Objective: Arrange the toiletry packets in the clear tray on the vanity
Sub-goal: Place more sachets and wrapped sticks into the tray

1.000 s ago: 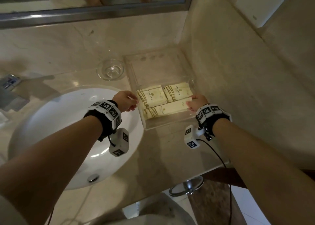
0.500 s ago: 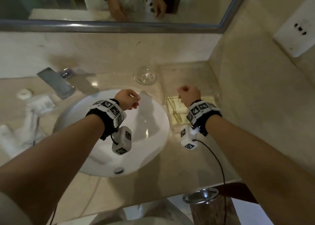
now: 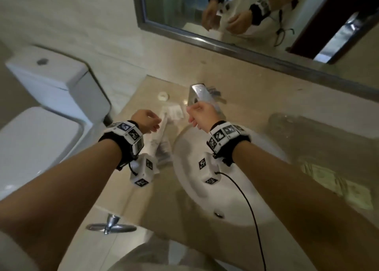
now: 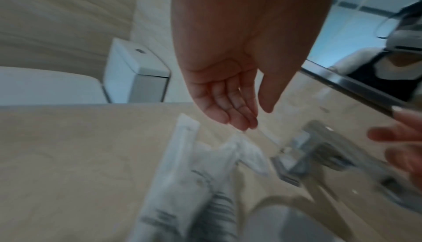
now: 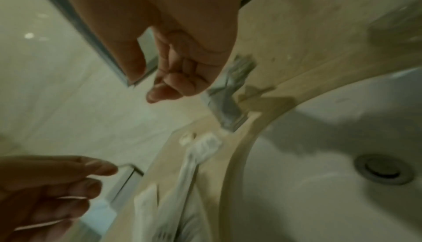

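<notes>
Several white toiletry packets [image 3: 164, 139] lie in a loose heap on the beige vanity, left of the sink; the wrist views show them blurred [image 4: 180, 164] [image 5: 182, 182]. My left hand [image 3: 153, 125] hovers just above them, fingers relaxed and empty [image 4: 246, 119]. Beside it, in front of the faucet, my right hand [image 3: 192, 118] hangs with loosely curled fingers and holds nothing [image 5: 164, 87]. The clear tray [image 3: 307, 131] stands at the far right of the vanity. Cream packets [image 3: 328, 176] lie flat in its near end.
A white sink basin [image 3: 235, 199] lies between the packets and the tray, with a chrome faucet [image 3: 198, 94] behind it. A small white round item [image 3: 163, 96] sits near the wall. A toilet [image 3: 51, 86] stands left of the vanity. A towel ring [image 3: 110, 226] hangs below the counter's front edge.
The right hand left the tray, and both hands moved left across the sink to the white packets by the faucet. The view swung left with them.
</notes>
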